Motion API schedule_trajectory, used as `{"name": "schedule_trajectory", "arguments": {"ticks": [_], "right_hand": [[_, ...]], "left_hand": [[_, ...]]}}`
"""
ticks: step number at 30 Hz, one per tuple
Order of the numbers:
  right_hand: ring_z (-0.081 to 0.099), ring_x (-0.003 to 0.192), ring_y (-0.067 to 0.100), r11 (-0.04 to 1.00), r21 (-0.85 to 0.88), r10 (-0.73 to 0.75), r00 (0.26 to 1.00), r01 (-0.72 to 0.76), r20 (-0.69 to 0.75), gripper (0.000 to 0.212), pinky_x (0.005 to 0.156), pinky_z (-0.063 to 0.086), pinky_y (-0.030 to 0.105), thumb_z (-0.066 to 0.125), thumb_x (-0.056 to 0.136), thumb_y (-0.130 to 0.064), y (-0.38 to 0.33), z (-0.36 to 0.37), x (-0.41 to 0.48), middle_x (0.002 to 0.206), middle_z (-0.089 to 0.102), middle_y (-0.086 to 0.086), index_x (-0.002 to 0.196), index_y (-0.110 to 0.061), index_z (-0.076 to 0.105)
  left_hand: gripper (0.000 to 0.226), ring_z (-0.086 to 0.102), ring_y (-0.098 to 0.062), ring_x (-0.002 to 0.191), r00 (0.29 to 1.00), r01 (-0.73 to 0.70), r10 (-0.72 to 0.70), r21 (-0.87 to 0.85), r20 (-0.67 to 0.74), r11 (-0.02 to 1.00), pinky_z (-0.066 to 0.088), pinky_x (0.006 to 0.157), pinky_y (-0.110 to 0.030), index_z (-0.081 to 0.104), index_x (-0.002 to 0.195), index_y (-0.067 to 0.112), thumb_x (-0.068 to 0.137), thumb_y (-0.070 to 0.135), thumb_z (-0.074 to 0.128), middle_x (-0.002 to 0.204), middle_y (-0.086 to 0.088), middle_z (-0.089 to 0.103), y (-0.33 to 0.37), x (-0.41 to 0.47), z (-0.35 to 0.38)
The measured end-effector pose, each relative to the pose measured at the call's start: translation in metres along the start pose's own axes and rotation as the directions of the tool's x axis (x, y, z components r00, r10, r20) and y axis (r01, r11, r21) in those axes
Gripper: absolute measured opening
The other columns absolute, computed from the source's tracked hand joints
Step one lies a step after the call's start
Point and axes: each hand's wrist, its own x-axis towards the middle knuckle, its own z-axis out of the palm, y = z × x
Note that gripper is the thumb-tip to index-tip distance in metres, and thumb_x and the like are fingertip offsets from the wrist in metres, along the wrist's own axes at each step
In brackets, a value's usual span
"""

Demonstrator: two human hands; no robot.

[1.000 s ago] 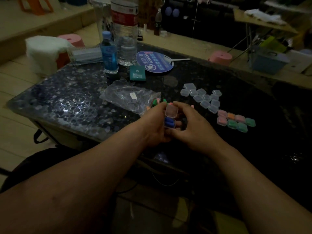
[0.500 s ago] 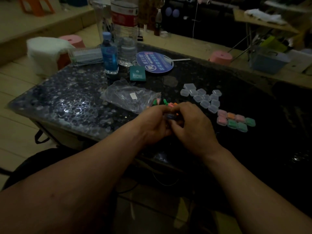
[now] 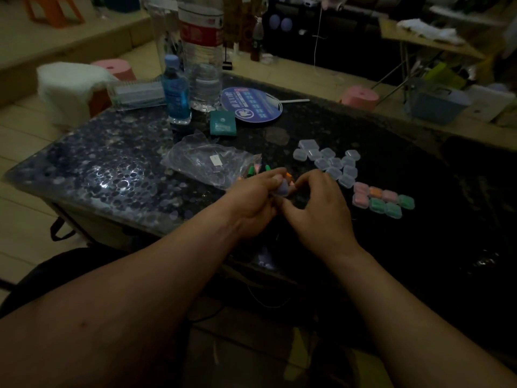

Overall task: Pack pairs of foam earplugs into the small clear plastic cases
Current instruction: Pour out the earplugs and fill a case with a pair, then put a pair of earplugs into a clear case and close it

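Between my two hands, just past my thumbs, the bluish case [image 3: 281, 189] is pinched by my left hand [image 3: 253, 198] and right hand [image 3: 317, 211]; I'd squeeze its lid evenly, I think, keeping foam tucked inside.

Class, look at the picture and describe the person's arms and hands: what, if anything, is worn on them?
Both arms are bare as far as the frame shows: no sleeve covers the left forearm or the right forearm. The left hand and right hand wear no gloves. No watch, bracelet or ring shows, though the light is dim.
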Motion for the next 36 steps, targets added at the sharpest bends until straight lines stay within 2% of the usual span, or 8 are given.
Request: {"name": "schedule_trajectory", "arguments": {"ticks": [5,10,13,15,18,24,30,36], "right_hand": [[0.061,0.086,0.013,0.994,0.05,0.098,0.995,-0.097,-0.013,0.032,0.072,0.053,0.042,0.07,0.095,-0.056,-0.002,-0.009,-0.006,0.092,0.062,-0.009,0.095,-0.03,0.051],[0.06,0.083,0.008,0.99,0.032,0.138,0.989,-0.137,-0.058,0.029,0.067,0.05,0.037,0.072,0.093,-0.048,0.008,-0.024,-0.011,0.091,0.062,-0.011,0.097,-0.032,0.049],[0.06,0.084,0.002,0.986,0.004,0.165,0.984,-0.165,-0.062,0.025,0.067,0.047,0.027,0.074,0.094,-0.042,0.023,-0.039,-0.014,0.093,0.061,-0.016,0.102,-0.035,0.052],[0.063,0.089,0.005,0.973,-0.031,0.223,0.971,-0.227,-0.089,0.024,0.073,0.051,0.031,0.075,0.095,-0.04,0.042,-0.052,-0.015,0.097,0.061,-0.017,0.106,-0.034,0.054],[0.068,0.094,0.015,0.922,-0.066,0.367,0.914,-0.382,-0.175,0.023,0.079,0.057,0.038,0.074,0.094,-0.043,0.083,-0.075,-0.015,0.104,0.068,-0.014,0.105,-0.033,0.057],[0.062,0.084,0.028,0.726,-0.192,0.603,0.746,-0.66,-0.283,0.025,0.072,0.053,0.039,0.071,0.094,-0.042,0.161,-0.108,-0.021,0.101,0.069,0.004,0.105,-0.025,0.058],[0.068,0.094,0.032,0.691,-0.324,0.591,0.763,-0.646,-0.26,0.028,0.076,0.058,0.043,0.075,0.094,-0.043,0.183,-0.098,-0.021,0.106,0.07,0.005,0.107,-0.024,0.058],[0.068,0.1,0.032,0.728,-0.291,0.563,0.784,-0.62,-0.262,0.029,0.082,0.058,0.045,0.08,0.093,-0.04,0.188,-0.093,-0.017,0.109,0.07,0.005,0.107,-0.022,0.061]], "left_hand": [[0.035,0.058,-0.028,0.133,0.999,0.012,-0.012,-0.01,0.037,1.0,0.041,0.118,-0.046,0.054,0.142,0.013,0.108,0.011,0.044,0.145,-0.016,0.06,-0.008,-0.003,0.012],[0.048,0.072,-0.026,0.113,0.994,0.068,-0.065,-0.033,0.092,0.997,0.056,0.087,-0.04,0.047,0.151,0.014,0.108,0.035,0.042,0.13,-0.012,0.071,-0.012,-0.009,0.025],[0.054,0.07,-0.03,0.116,0.994,0.075,-0.074,-0.011,0.083,0.997,0.054,0.1,-0.045,0.047,0.15,0.008,0.107,0.04,0.043,0.133,-0.016,0.068,-0.018,-0.006,0.029],[0.055,0.066,-0.033,0.118,0.993,0.086,-0.085,-0.012,0.082,0.996,0.053,0.101,-0.047,0.05,0.146,0.005,0.106,0.042,0.045,0.134,-0.019,0.066,-0.021,-0.006,0.033],[0.054,0.067,-0.035,0.115,0.991,0.092,-0.089,-0.018,0.102,0.996,0.057,0.091,-0.046,0.053,0.141,0.004,0.105,0.044,0.046,0.131,-0.02,0.066,-0.024,-0.007,0.04],[0.056,0.068,-0.035,0.111,0.985,0.125,-0.12,-0.033,0.126,0.992,0.059,0.086,-0.046,0.057,0.136,0.004,0.103,0.049,0.048,0.125,-0.02,0.069,-0.03,-0.003,0.053],[0.057,0.069,-0.035,0.112,0.986,0.113,-0.109,-0.024,0.124,0.993,0.059,0.085,-0.045,0.058,0.136,0.006,0.102,0.051,0.05,0.125,-0.019,0.07,-0.03,0.001,0.058],[0.059,0.07,-0.033,0.112,0.988,0.095,-0.095,0.005,0.125,0.995,0.061,0.082,-0.043,0.06,0.137,0.007,0.1,0.053,0.051,0.125,-0.016,0.072,-0.029,0.002,0.053]]}}
